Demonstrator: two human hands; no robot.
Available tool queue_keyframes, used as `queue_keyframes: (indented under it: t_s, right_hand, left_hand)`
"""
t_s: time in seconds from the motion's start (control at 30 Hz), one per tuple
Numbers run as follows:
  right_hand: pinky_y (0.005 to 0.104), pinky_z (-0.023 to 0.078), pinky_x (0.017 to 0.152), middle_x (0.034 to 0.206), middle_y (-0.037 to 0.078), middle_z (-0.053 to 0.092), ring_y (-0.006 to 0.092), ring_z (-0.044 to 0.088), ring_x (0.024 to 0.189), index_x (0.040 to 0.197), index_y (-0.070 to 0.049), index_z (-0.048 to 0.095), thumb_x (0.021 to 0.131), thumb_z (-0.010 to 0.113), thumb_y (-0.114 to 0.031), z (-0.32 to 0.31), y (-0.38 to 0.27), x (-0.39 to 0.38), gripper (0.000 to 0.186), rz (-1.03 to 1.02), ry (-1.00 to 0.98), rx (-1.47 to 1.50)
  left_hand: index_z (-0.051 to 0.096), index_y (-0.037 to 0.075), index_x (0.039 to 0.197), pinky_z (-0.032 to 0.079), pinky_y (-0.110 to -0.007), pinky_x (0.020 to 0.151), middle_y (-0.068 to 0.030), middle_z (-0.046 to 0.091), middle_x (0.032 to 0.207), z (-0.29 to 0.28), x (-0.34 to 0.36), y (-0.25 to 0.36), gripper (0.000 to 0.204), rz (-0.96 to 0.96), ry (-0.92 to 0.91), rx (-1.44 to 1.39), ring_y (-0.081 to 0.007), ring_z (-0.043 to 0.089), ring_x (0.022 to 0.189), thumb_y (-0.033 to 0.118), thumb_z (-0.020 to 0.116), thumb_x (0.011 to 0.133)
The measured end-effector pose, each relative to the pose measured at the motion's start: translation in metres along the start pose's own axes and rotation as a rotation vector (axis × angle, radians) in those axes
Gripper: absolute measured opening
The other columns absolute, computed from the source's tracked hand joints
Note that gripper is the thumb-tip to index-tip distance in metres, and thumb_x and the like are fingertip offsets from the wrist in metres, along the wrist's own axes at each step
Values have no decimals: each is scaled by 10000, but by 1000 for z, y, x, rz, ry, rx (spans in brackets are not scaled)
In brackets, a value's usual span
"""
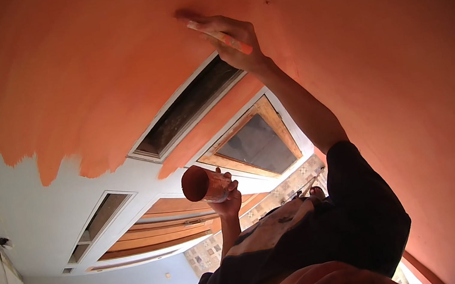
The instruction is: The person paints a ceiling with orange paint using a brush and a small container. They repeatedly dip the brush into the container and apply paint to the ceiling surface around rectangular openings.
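My right hand is raised high and closed round a paintbrush whose pale handle is smeared with orange. The dark bristle end lies against the orange-painted wall, above a long vent opening with a white frame. Lower down and to the left, my left hand grips a round paint container from the side. It is tilted so that its orange-coated inside shows; how much paint it holds I cannot tell.
The orange coat ends in ragged strokes over a white wall area at left. Below are a wood-framed window, a smaller vent and a wooden door. Patterned floor tiles lie far below. Another orange wall rises at right.
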State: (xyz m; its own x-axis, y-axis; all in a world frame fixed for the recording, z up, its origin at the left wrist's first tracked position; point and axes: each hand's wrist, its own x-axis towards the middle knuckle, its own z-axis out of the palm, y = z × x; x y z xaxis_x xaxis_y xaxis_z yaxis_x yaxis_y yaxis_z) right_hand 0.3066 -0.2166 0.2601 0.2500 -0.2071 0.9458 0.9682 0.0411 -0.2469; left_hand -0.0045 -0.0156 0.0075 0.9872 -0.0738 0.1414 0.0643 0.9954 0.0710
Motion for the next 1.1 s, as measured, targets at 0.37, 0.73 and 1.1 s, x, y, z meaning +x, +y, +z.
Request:
queue_keyframes:
  t_s: [0.37, 0.73, 1.1]
  right_hand:
    - [266, 584, 820, 1052, 110, 735, 152, 709, 937, 1132, 1, 686, 907, 692, 13, -71, 80, 15, 226, 96, 424, 0]
    - [300, 584, 915, 1171, 114, 706, 192, 693, 1089, 1106, 2, 678, 897, 656, 104, -26, 18, -24, 234, 158, 8, 69]
    - [271, 549, 752, 968, 71, 724, 142, 700, 873, 1013, 3, 717, 890, 700, 26, -73, 69, 8, 126, 167, 488, -132]
  left_hand:
    - [453, 73, 1477, 492, -266, 631, -181, 577, 1278, 15, 15, -2, 715, -2, 2, 93, -255, 540, 905, 526, 572, 937]
    - [447, 62, 1474, 499, -276, 640, -180, 568, 1283, 7, 6, -3, 719, 30, 40, 31, -265, 544, 918, 521, 576, 936]
    - [457, 55, 1475, 482, -277, 657, -168, 555, 1265, 11, 4, -7, 733, 47, -16, 14, -257, 537, 930, 519, 599, 925]
